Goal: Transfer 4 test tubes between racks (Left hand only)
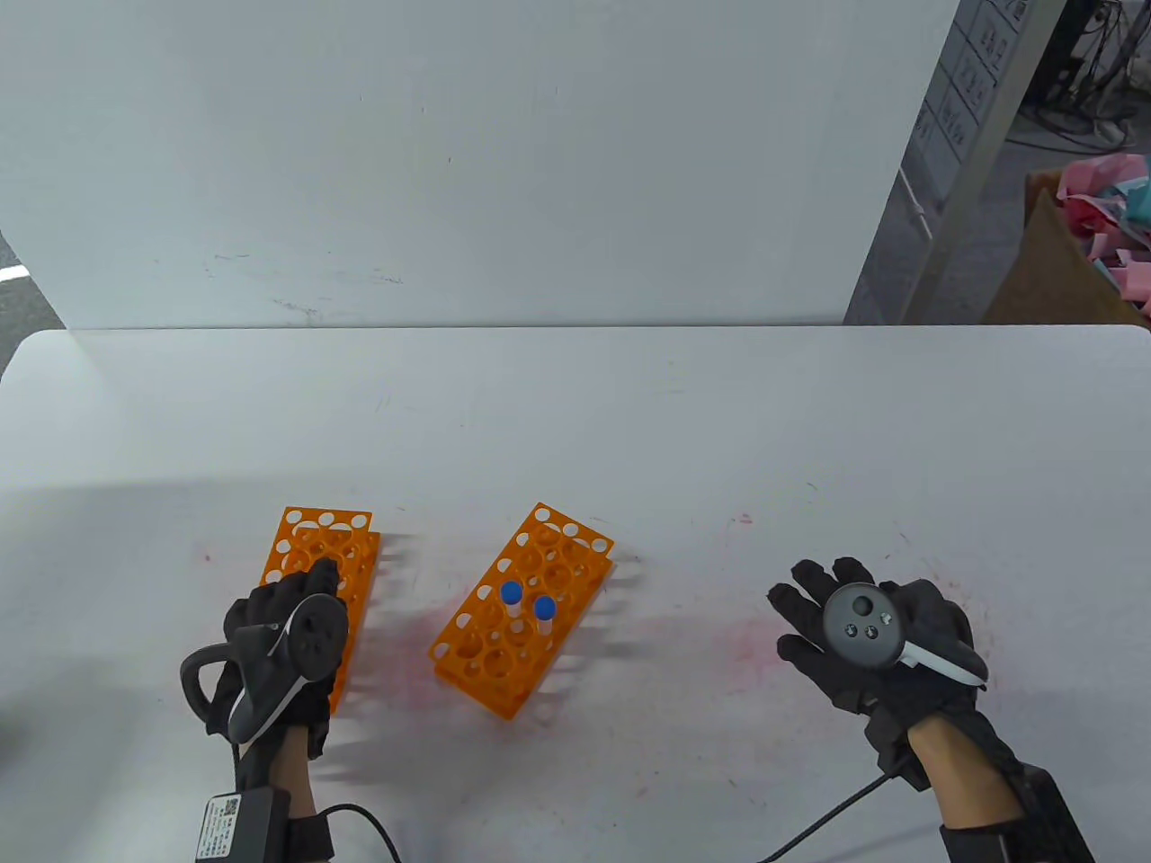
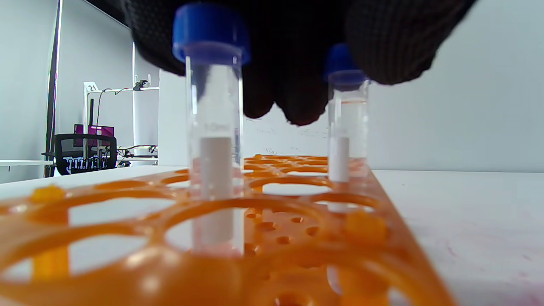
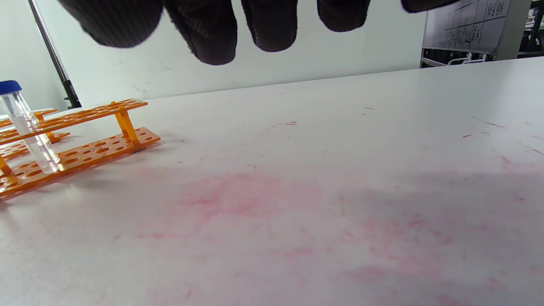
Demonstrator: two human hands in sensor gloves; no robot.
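Two orange racks lie on the white table. My left hand (image 1: 301,611) rests over the left rack (image 1: 346,548) and hides most of it. In the left wrist view two blue-capped tubes stand in this rack (image 2: 272,199): a near tube (image 2: 214,127) and a far tube (image 2: 346,127). My gloved fingers (image 2: 297,97) hang just above them, and one finger overlaps the far tube's cap; I cannot tell whether it grips it. The middle rack (image 1: 490,656) holds two blue-capped tubes (image 1: 511,594) (image 1: 544,610). My right hand (image 1: 827,620) lies open and empty on the table to the right.
A white panel (image 1: 468,162) stands along the table's far edge. In the right wrist view the middle rack (image 3: 85,153) and one tube (image 3: 25,127) are at the left. A cardboard box with pink scraps (image 1: 1070,261) sits beyond the table at the far right. Pink stains mark the tabletop.
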